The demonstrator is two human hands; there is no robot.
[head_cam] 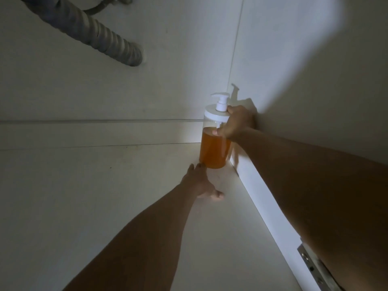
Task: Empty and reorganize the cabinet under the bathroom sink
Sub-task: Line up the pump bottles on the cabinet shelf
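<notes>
A clear pump bottle, over half full of orange liquid and topped by a white cap and pump, stands upright in the far right corner of the cabinet floor. My right hand grips the bottle near its top, thumb across the front and fingers behind. My left hand rests flat on the cabinet floor with its fingertips touching the bottle's base.
A grey corrugated drain hose comes down at the upper left and enters the back wall. The right side wall is lit brightly. A metal door hinge sits at the lower right edge.
</notes>
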